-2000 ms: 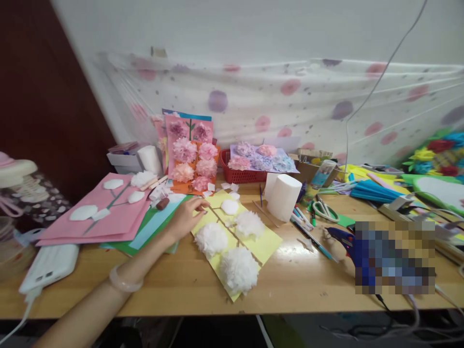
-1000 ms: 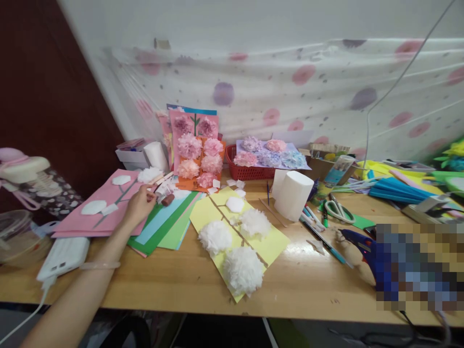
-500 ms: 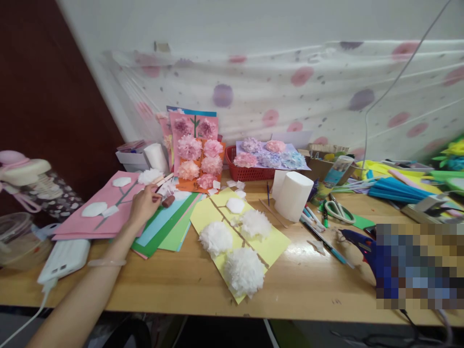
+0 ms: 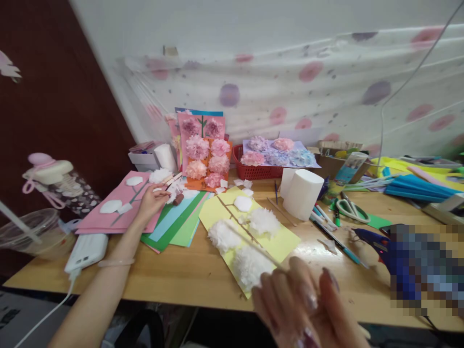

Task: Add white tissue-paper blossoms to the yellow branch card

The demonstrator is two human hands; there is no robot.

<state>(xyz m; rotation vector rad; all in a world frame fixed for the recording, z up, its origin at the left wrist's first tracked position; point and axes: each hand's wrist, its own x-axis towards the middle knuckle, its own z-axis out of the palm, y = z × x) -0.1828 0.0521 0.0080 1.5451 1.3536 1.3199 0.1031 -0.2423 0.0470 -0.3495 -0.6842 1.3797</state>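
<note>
In the lower right foreground, my right hand (image 4: 297, 304) is closed round a thin, pale stick (image 4: 255, 244), blurred by motion. The stick points up and left over a yellow sheet (image 4: 279, 241) with a drawn brown branch. White ruffled paper flowers (image 4: 264, 221) and a flat white paper disc (image 4: 242, 203) lie on that sheet. Over at the left, my left hand (image 4: 154, 198) has its fingers drawn together beside white paper scraps (image 4: 177, 186) and a small brown cylinder (image 4: 178, 199). Whatever those fingers hold is too small to make out.
A pink sheet (image 4: 94, 220) with white discs and green-blue papers (image 4: 170, 222) lie at left. A power bank (image 4: 87, 251) and drink cup (image 4: 34, 232) stand near. To the right are a white roll (image 4: 303, 193), pens (image 4: 337, 244), scissors (image 4: 351, 211) and a blue glue gun (image 4: 377, 244).
My right hand has come into view at the lower right with the stick. The whole scene has shifted slightly rightward as the camera turned left. My left hand stays by the scraps.
</note>
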